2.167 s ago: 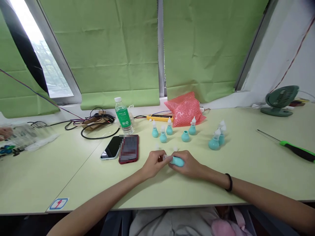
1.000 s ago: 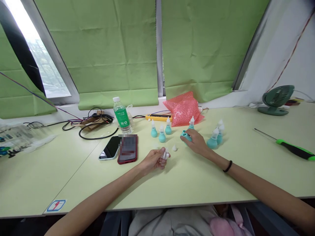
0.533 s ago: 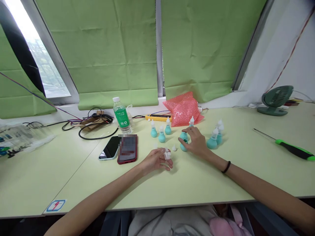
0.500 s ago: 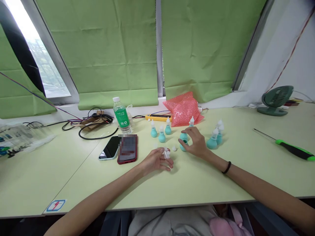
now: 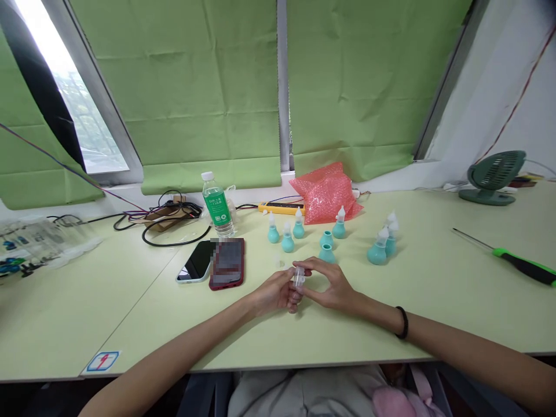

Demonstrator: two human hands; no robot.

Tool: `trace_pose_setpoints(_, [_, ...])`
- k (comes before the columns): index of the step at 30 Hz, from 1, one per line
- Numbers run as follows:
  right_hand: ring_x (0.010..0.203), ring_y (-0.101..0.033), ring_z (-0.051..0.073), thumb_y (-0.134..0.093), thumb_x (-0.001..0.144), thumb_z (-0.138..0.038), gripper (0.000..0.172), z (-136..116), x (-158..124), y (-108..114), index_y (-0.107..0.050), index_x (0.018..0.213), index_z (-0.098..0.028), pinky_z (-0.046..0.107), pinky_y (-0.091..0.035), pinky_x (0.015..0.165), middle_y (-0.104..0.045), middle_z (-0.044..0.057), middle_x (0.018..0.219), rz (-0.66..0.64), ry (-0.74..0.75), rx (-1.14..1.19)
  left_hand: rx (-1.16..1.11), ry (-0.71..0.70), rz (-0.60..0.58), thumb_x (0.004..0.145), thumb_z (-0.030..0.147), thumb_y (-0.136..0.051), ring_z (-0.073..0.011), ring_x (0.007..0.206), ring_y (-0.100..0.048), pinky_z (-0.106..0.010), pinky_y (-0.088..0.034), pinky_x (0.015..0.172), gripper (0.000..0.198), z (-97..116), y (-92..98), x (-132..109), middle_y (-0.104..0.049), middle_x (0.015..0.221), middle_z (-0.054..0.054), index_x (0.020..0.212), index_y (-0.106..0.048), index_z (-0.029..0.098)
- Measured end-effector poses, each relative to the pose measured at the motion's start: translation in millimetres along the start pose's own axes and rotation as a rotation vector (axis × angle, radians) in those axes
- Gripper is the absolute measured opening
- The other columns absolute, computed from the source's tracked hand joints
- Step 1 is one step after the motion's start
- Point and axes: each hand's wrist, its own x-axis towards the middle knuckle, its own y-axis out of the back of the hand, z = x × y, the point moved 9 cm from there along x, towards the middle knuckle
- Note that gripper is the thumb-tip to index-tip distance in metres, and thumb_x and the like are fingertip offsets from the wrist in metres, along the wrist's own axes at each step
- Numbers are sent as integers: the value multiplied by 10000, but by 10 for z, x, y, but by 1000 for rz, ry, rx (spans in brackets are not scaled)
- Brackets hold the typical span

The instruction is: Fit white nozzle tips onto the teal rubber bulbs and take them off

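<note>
My left hand (image 5: 277,291) is closed on a small clear plastic nozzle piece (image 5: 299,278) held just above the table. The thumb and forefinger of my right hand (image 5: 333,288) pinch the same piece from the other side. Just beyond my right hand stand two teal rubber bulbs, a front one (image 5: 326,254) and a rear one (image 5: 326,238), with open necks and no nozzles. Several teal bulbs with clear pointed nozzles stand around them, one pair (image 5: 377,253) at the right. A small clear piece (image 5: 280,263) lies behind my left hand.
Two phones, one dark red (image 5: 227,263), lie left of my hands. Behind stand a water bottle (image 5: 217,208), a yellow device (image 5: 281,208) and a pink bubble-wrap bag (image 5: 330,194). A green-handled screwdriver (image 5: 516,263) and small fan (image 5: 493,176) are at the right. Cables (image 5: 174,211) sit back left.
My right hand has left the open teal bulbs and moved left and toward me, meeting my left hand at the clear nozzle piece. My left fingers have curled in more.
</note>
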Motion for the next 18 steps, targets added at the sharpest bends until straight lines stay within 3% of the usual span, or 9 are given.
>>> trace_pose_setpoints(8, [689, -509, 130, -584, 627, -205, 415, -22, 23, -12, -500, 1030, -157, 273, -459, 627, -541, 52, 789, -36, -52, 34, 123, -37, 26, 760, 399, -437, -69, 493, -431, -174, -325, 414, 383, 58, 6, -12, -415, 599, 10, 1058, -461, 160])
trace_pose_setpoints(12, [689, -517, 122, -586, 602, -162, 383, -17, 27, 44, -529, 981, -175, 246, -483, 593, -556, 35, 772, 44, -37, 86, 300, -57, 44, 779, 486, -308, -97, 493, -463, -174, -302, 375, 479, 69, -26, -18, -511, 601, -46, 1008, -496, 110])
trace_pose_setpoints(15, [671, -519, 116, -594, 580, -155, 405, 19, 11, 96, -532, 980, -181, 231, -497, 554, -551, 27, 752, 116, -33, 90, 490, -131, 136, 779, 501, -273, -98, 482, -460, -169, -268, 348, 522, 137, -14, -42, -543, 599, -74, 876, -554, 72])
trace_pose_setpoints(18, [589, -508, 97, -598, 568, -171, 388, 82, 5, 100, -550, 952, -171, 219, -497, 495, -542, 25, 724, 130, -74, 53, 691, -292, 319, 713, 424, -479, -88, 513, -473, -165, -317, 405, 365, 319, 62, -114, -550, 597, -35, 864, -563, 102])
